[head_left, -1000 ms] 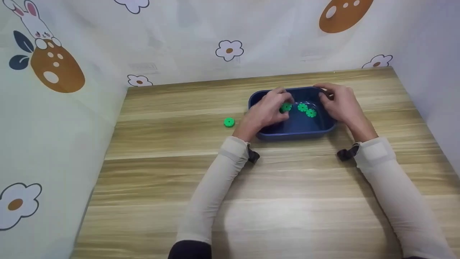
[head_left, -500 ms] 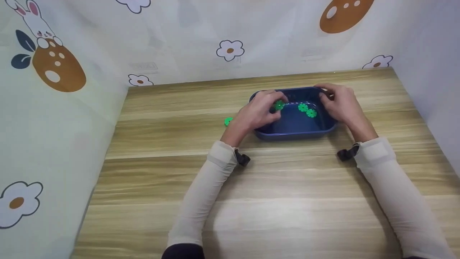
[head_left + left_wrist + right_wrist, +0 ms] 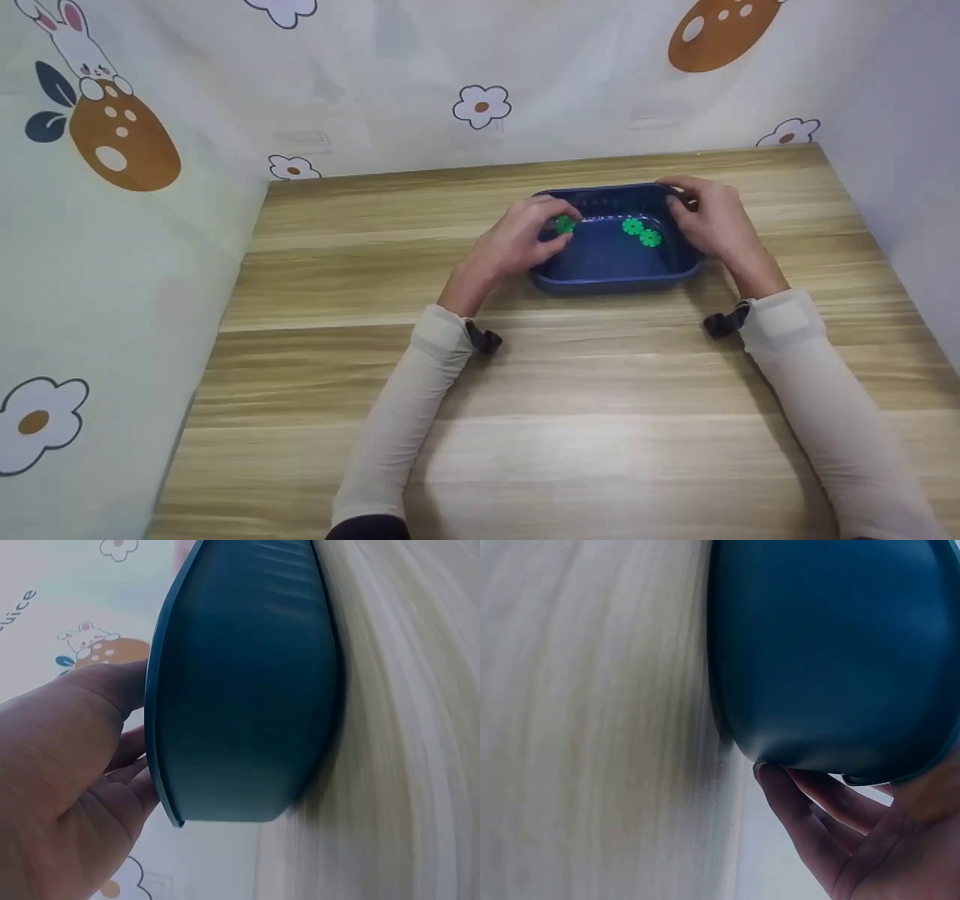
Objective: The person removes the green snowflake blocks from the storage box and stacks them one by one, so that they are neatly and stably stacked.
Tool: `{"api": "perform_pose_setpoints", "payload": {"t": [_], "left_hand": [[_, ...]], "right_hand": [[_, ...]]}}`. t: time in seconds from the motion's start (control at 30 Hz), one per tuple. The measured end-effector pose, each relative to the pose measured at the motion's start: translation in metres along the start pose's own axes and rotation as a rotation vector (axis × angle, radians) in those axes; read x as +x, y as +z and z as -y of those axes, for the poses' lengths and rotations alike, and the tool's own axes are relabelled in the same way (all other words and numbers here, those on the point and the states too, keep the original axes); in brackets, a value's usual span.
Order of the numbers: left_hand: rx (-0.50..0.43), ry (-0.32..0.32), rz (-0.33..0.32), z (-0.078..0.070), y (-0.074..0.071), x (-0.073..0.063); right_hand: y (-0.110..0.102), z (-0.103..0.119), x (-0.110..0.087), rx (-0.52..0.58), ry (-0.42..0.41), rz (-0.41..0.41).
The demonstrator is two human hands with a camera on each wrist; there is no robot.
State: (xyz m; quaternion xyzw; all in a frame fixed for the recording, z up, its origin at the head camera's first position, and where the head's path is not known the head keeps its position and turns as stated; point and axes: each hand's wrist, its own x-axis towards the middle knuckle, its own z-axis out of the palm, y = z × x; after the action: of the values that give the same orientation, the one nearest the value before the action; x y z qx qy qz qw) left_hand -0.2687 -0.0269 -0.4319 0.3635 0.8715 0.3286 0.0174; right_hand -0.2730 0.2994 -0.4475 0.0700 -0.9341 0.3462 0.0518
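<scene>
A dark blue plastic bin (image 3: 611, 283) stands on the wooden table. My left hand (image 3: 511, 238) is over its left end and pinches a green notched disc (image 3: 565, 224) between thumb and fingers. In the left wrist view the thumb and fingers reach past the rim, so the disc is hidden there. My right hand (image 3: 716, 219) grips the bin's far right corner, thumb inside and fingers along the outer wall, as the right wrist view also shows from outside. On the bin's floor, toward the right, lie two more green discs, one (image 3: 632, 226) touching the other (image 3: 650, 238).
The wood-grain table (image 3: 360, 300) extends to the left and in front of the bin. A patterned wall covering (image 3: 390, 90) rises behind and at the left, and a plain pale wall (image 3: 889, 150) stands at the right.
My left hand has moved left with the green disc, from inside the bin toward its left rim. Its hand and wrist now cover the loose green disc on the table. The right hand keeps its place.
</scene>
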Motion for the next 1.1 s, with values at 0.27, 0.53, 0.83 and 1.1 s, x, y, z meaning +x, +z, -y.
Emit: {"api": "perform_pose_setpoints", "payload": {"t": [0.27, 0.53, 0.83, 1.1], "left_hand": [[-0.094, 0.108, -0.090, 0.012, -0.005, -0.015], [-0.184, 0.145, -0.185, 0.023, -0.013, -0.032], [-0.236, 0.081, -0.213, 0.038, -0.022, -0.051], [-0.245, 0.011, -0.201, 0.049, -0.026, -0.061]], "right_hand": [[-0.002, 0.000, -0.001, 0.006, 0.008, 0.004], [-0.001, 0.000, -0.001, -0.001, 0.027, 0.012], [-0.001, 0.000, 0.000, 0.000, 0.027, 0.021], [-0.001, 0.001, -0.001, 0.003, 0.013, 0.014]]}}
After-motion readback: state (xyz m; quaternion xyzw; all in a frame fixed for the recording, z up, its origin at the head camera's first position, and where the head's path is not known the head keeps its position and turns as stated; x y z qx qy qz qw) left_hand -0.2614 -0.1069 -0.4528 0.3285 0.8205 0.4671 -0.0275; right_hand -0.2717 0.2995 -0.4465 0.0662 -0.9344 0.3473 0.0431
